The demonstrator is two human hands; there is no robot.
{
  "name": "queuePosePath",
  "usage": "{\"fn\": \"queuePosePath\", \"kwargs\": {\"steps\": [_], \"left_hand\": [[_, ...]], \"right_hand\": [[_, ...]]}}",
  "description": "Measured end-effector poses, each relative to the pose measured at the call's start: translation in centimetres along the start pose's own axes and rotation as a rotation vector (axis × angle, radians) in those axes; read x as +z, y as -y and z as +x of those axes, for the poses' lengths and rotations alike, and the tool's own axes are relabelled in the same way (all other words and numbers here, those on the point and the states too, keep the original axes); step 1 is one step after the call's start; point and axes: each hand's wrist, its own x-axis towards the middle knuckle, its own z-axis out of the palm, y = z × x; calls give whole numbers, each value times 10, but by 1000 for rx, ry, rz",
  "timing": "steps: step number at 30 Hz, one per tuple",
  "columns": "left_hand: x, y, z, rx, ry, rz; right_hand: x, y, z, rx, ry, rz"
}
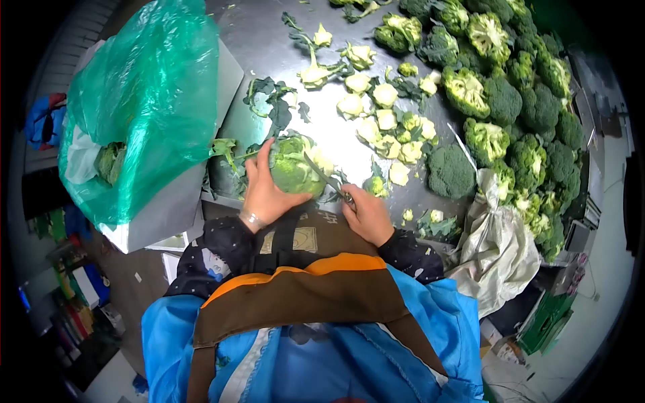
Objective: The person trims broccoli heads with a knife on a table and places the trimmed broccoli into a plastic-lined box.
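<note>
My left hand (263, 191) rests with spread fingers against the near left side of a pale green broccoli head (293, 168) on the metal table (252, 33). In my right hand (367, 213) is the handle of a knife (325, 173), whose curved blade points up and left to the right side of that head. Dark leaves (274, 101) lie just behind it. Cut pale stem pieces (385, 95) are scattered behind and to the right of the knife.
A large pile of broccoli (504, 101) covers the table's right side. One dark head (451, 172) sits in front of it, near a crumpled whitish sack (494, 248). At the left, a green plastic bag (141, 87) lines a box (168, 201) with broccoli (109, 163) inside.
</note>
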Motion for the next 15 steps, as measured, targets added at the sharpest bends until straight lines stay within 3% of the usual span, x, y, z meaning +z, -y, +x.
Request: {"fn": "queuePosePath", "kwargs": {"steps": [4, 15], "left_hand": [[13, 2, 18, 96, -26, 49], [22, 11, 19, 119, -78, -35]], "right_hand": [[-9, 7, -4, 28, 56, -43], [7, 8, 11, 160, 148, -140]]}}
